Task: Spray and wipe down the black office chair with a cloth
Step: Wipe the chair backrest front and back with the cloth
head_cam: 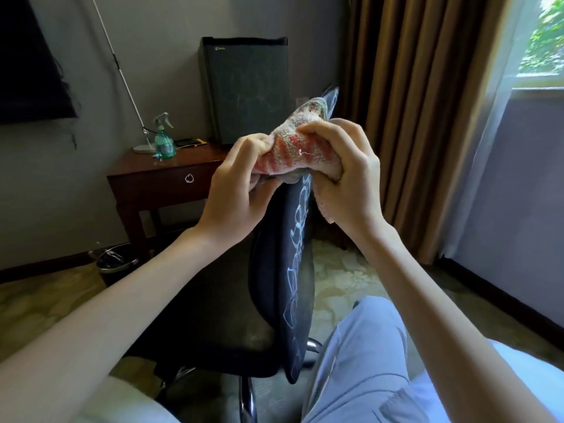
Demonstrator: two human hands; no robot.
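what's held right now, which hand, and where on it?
Both hands hold the cloth, bunched over the top of the chair backrest: left hand grips its left end, right hand its right end.

Dim room lit by right window [542, 38] (edges bowed), perhaps slightly soft.

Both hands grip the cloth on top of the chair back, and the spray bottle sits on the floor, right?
Not quite: the head view shows the spray bottle standing on the wooden side table, not the floor. The left hand and right hand do grip the cloth on top of the chair back.
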